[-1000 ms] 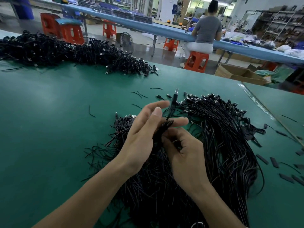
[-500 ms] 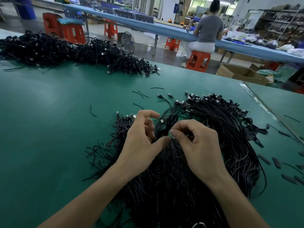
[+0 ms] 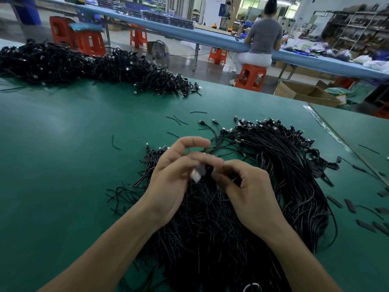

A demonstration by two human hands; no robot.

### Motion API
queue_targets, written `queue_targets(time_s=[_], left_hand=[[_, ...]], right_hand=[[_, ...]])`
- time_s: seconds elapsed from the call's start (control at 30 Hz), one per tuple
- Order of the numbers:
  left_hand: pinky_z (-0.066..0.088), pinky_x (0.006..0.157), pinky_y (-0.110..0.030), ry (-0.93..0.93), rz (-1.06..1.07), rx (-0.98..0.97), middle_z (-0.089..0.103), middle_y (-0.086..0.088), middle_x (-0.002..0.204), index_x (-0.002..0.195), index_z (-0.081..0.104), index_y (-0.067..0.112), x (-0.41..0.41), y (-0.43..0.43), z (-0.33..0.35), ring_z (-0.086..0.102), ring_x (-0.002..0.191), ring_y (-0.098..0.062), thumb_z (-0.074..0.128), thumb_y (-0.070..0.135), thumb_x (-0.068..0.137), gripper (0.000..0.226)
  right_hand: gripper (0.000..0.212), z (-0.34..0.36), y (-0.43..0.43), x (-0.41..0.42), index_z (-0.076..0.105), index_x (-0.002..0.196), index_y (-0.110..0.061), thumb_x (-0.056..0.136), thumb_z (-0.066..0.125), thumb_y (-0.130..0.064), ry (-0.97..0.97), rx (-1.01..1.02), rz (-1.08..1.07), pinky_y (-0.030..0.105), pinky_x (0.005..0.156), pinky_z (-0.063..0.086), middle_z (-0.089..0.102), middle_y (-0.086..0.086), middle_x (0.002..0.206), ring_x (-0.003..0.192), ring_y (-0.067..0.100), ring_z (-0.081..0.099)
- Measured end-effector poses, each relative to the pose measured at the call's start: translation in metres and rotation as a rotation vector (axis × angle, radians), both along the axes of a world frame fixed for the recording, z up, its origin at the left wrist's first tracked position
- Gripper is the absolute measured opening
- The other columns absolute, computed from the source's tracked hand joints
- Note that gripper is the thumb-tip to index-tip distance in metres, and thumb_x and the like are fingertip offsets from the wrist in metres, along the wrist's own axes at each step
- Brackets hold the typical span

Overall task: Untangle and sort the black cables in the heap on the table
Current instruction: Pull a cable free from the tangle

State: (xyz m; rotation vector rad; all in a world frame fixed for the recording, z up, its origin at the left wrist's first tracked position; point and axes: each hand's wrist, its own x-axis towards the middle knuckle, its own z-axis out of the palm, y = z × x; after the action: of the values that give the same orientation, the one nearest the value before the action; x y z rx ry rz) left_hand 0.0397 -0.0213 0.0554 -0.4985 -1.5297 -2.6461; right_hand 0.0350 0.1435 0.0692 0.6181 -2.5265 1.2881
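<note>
Left hand, right hand pinch one connector; heap, second heap.

Left hand, right hand bare; forearms bare up to frame edge

Two cable heaps, two hands, one seated person

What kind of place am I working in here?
Most likely a factory assembly floor: heaps of black cables on a green work table, a long blue bench with orange stools where a person sits, and stock shelves behind.
</note>
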Motion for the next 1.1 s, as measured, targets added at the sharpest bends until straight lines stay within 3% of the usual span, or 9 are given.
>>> queue_targets(time_s=[0.17, 0.23, 0.3, 0.47, 0.63, 0.77, 0.87, 1.0, 1.1], left_hand=[[0.049, 0.071, -0.015, 0.126, 0.224, -0.367, 0.074, 0.001, 0.083, 0.093, 0.062, 0.022, 0.002, 0.003, -0.008, 0.067, 0.075, -0.007, 0.064, 0.011, 0.091, 0.011], [0.042, 0.062, -0.011, 0.156, 0.377, -0.587, 0.064, 0.020, 0.080, 0.091, 0.060, 0.036, 0.001, 0.003, -0.016, 0.052, 0.064, 0.001, 0.078, 0.023, 0.080, 0.024], [0.035, 0.055, -0.012, 0.129, 0.443, -0.652, 0.051, 0.022, 0.071, 0.087, 0.059, 0.040, -0.001, 0.001, -0.022, 0.041, 0.058, -0.001, 0.081, 0.032, 0.074, 0.027], [0.043, 0.048, -0.016, -0.035, 0.402, -0.572, 0.065, 0.006, 0.060, 0.078, 0.061, 0.026, -0.004, 0.005, -0.023, 0.056, 0.047, -0.008, 0.080, 0.043, 0.074, 0.026], [0.061, 0.074, -0.033, -0.219, 0.127, -0.284, 0.075, -0.010, 0.084, 0.093, 0.069, 0.008, -0.006, 0.012, -0.012, 0.071, 0.077, -0.020, 0.069, 0.019, 0.091, 0.011], [0.059, 0.082, -0.035, -0.325, -0.061, 0.041, 0.073, -0.016, 0.106, 0.103, 0.074, 0.007, -0.006, 0.016, -0.001, 0.069, 0.094, -0.024, 0.042, 0.028, 0.102, 0.037], [0.057, 0.084, -0.032, -0.268, -0.020, 0.000, 0.074, -0.011, 0.107, 0.103, 0.075, 0.011, -0.007, 0.014, 0.000, 0.070, 0.099, -0.021, 0.059, 0.042, 0.092, 0.036], [0.055, 0.089, -0.027, -0.130, 0.080, -0.108, 0.076, -0.010, 0.105, 0.110, 0.067, 0.010, -0.008, 0.009, -0.008, 0.072, 0.101, -0.021, 0.073, 0.014, 0.081, 0.031], [0.055, 0.086, -0.024, -0.004, 0.090, -0.277, 0.076, -0.005, 0.105, 0.111, 0.069, 0.013, -0.007, 0.001, -0.018, 0.072, 0.101, -0.020, 0.078, 0.012, 0.076, 0.036]], right_hand=[[0.017, -0.003, 0.004, -0.007, 0.069, 0.079, -0.027, 0.089, 0.070, -0.013, -0.020, -0.006, -0.103, 0.012, 0.062, 0.043, 0.066, -0.015, 0.071, 0.068, 0.003, 0.060], [0.013, -0.001, 0.006, -0.008, 0.069, 0.080, -0.023, 0.090, 0.071, -0.015, 0.035, -0.029, -0.139, 0.011, 0.062, 0.042, 0.064, -0.015, 0.070, 0.069, 0.004, 0.060], [0.010, 0.001, 0.003, -0.006, 0.068, 0.082, -0.023, 0.090, 0.070, -0.017, 0.092, -0.042, -0.135, 0.012, 0.063, 0.044, 0.064, -0.015, 0.074, 0.073, 0.006, 0.061], [0.011, 0.006, -0.003, 0.001, 0.067, 0.087, -0.026, 0.091, 0.069, -0.016, 0.206, -0.086, -0.123, 0.018, 0.066, 0.048, 0.064, -0.015, 0.082, 0.080, 0.008, 0.062], [0.011, 0.003, -0.011, 0.005, 0.068, 0.091, -0.021, 0.089, 0.070, -0.010, 0.332, -0.156, -0.134, 0.007, 0.069, 0.045, 0.063, -0.017, 0.087, 0.081, -0.002, 0.061], [0.007, -0.004, -0.014, 0.005, 0.072, 0.094, -0.014, 0.088, 0.068, -0.013, 0.331, -0.125, -0.095, 0.008, 0.074, 0.046, 0.064, -0.014, 0.087, 0.082, 0.000, 0.062], [0.012, -0.009, -0.013, 0.007, 0.071, 0.093, -0.017, 0.088, 0.070, -0.006, 0.273, -0.081, -0.067, 0.006, 0.072, 0.044, 0.065, -0.013, 0.087, 0.081, -0.002, 0.061], [0.015, -0.018, -0.011, 0.008, 0.073, 0.098, -0.019, 0.091, 0.068, -0.007, 0.131, -0.133, -0.046, 0.013, 0.072, 0.051, 0.070, -0.015, 0.089, 0.084, 0.002, 0.066], [0.014, -0.024, -0.006, 0.006, 0.074, 0.092, -0.022, 0.093, 0.065, -0.011, -0.037, -0.172, -0.031, 0.015, 0.066, 0.050, 0.071, -0.014, 0.080, 0.075, 0.005, 0.067]])
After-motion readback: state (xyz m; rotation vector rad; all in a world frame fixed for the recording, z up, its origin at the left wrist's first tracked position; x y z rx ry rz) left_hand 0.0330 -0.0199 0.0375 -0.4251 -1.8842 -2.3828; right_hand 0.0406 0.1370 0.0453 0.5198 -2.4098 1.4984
